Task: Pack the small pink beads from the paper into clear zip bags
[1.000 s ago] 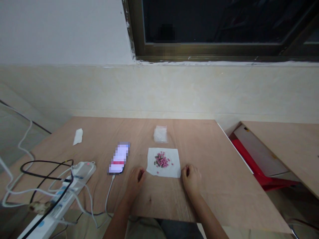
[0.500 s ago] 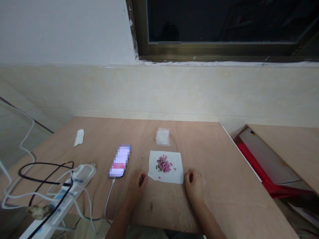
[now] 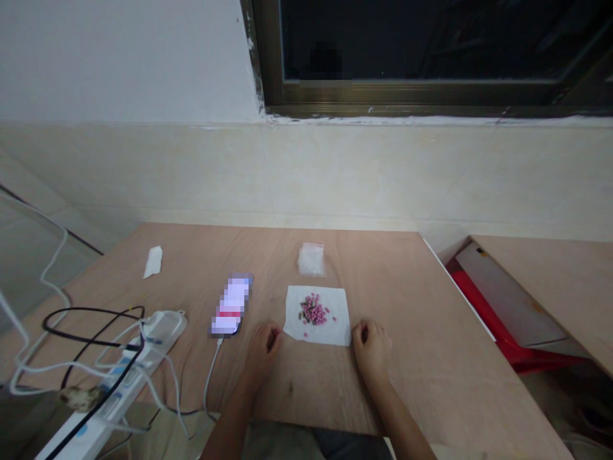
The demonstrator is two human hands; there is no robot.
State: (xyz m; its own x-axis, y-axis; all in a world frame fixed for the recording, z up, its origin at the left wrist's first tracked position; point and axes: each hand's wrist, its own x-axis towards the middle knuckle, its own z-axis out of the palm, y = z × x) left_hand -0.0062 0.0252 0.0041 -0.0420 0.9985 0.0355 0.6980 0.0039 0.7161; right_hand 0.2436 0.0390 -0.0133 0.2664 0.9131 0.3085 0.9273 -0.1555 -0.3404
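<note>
A white paper sheet (image 3: pixel 335 326) lies on the wooden table (image 3: pixel 421 358) with a heap of small pink and dark beads (image 3: pixel 313 310) on it. My left hand (image 3: pixel 262 348) rests on the table at the sheet's near left corner, fingers curled into a loose fist. My right hand (image 3: pixel 372 348) rests at the sheet's near right corner, fingers likewise curled. Neither hand shows anything inside it. A small clear plastic bag (image 3: pixel 311 259) lies just beyond the sheet.
A phone (image 3: pixel 231 305) on a white cable lies left of my left hand. A white power strip (image 3: pixel 143 345) with black and white cables sits at the table's left edge. A white scrap (image 3: pixel 153 262) lies far left. A red object (image 3: pixel 498 332) sits in the gap right of the table.
Both hands stay beside the sheet with the same curled fingers. The view has shifted slightly, nothing on the table has moved.
</note>
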